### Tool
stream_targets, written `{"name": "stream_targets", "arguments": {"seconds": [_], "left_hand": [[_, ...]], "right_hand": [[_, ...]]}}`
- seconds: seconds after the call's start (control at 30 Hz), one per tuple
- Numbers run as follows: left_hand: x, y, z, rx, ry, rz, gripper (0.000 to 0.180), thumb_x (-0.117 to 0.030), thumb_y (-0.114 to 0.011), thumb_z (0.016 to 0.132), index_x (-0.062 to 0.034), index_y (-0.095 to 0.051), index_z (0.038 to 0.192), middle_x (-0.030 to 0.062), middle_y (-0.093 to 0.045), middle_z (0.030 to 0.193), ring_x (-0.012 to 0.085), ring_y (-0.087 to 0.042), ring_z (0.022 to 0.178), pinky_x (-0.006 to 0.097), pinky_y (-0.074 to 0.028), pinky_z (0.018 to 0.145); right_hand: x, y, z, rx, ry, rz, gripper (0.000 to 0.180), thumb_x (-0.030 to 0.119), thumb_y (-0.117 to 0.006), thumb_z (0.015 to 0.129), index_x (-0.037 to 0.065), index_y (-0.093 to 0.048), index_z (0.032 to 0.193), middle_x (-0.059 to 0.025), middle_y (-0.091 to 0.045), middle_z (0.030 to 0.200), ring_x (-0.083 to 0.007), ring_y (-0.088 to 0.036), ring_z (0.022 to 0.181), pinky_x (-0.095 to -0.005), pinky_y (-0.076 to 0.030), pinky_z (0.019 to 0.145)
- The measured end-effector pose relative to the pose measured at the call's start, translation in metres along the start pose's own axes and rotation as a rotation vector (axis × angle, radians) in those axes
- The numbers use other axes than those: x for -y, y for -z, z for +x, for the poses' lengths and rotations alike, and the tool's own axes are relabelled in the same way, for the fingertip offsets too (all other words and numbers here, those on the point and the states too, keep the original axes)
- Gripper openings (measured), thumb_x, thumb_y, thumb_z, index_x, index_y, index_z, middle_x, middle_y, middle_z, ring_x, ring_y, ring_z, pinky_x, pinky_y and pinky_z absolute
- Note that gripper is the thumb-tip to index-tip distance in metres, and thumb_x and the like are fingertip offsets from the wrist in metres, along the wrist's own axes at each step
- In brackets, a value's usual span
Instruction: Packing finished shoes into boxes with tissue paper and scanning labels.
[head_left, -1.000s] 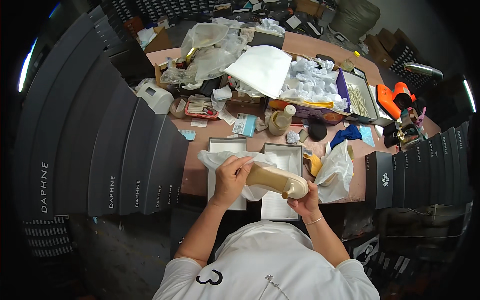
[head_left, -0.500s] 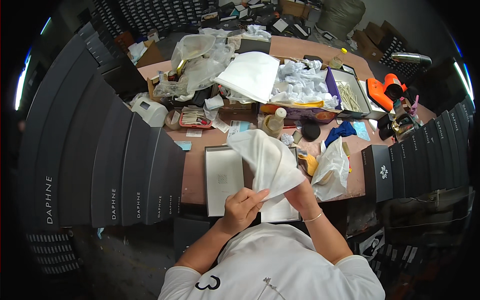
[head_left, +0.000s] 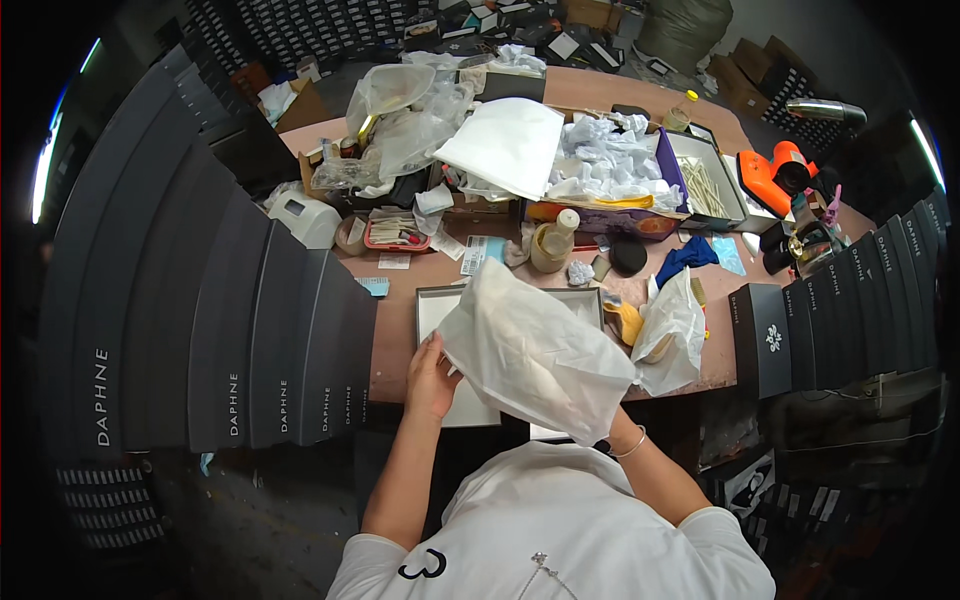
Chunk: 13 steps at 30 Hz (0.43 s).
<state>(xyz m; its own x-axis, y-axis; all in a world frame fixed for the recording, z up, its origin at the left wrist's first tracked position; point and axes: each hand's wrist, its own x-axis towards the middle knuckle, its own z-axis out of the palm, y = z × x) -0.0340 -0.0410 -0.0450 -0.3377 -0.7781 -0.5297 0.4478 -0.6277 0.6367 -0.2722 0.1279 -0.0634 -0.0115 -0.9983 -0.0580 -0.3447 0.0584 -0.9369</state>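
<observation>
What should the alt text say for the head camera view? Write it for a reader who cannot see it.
A person's left hand holds a white tissue sheet spread over an open shoe box on a cluttered brown table; the right hand is hidden beneath the sheet. Stacked dark boxes line the left side.

We see the workbench point(head_left: 420, 275) evenly and brightly lit from above, with white strip lights glaring at the far left and right rims. The fisheye bends the stacked dark boxes point(head_left: 250, 340) into curves, and the corners fall black. The centre stays sharp; shadows are soft.
</observation>
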Motion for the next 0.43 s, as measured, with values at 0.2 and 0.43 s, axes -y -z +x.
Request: {"name": "stream_targets", "arguments": {"seconds": [0.2, 0.43], "left_hand": [[0.0, -0.023, -0.027, 0.139, -0.234, 0.026, 0.06, -0.045, -0.058, 0.093, -0.0062, -0.045, 0.137, 0.0107, -0.054, 0.128, 0.0253, -0.048, 0.122, 0.049, -0.038, 0.102], [0.059, -0.035, -0.083, 0.675, 0.12, 0.569, 0.05, -0.044, -0.054, 0.097, 0.0026, -0.061, 0.115, 0.0046, -0.063, 0.105, 0.0133, -0.053, 0.1, 0.028, -0.043, 0.09]], "right_hand": [[0.072, -0.016, 0.015, -0.061, 0.197, -0.709, 0.046, 0.017, -0.061, 0.09, 0.009, -0.051, 0.135, -0.0115, -0.054, 0.133, -0.0252, -0.053, 0.119, -0.0365, -0.04, 0.105], [0.034, -0.023, 0.023, -0.044, 0.435, -0.417, 0.052, 0.02, -0.063, 0.09, 0.01, -0.047, 0.139, -0.0139, -0.047, 0.14, -0.0301, -0.041, 0.133, -0.0406, -0.03, 0.113]]}}
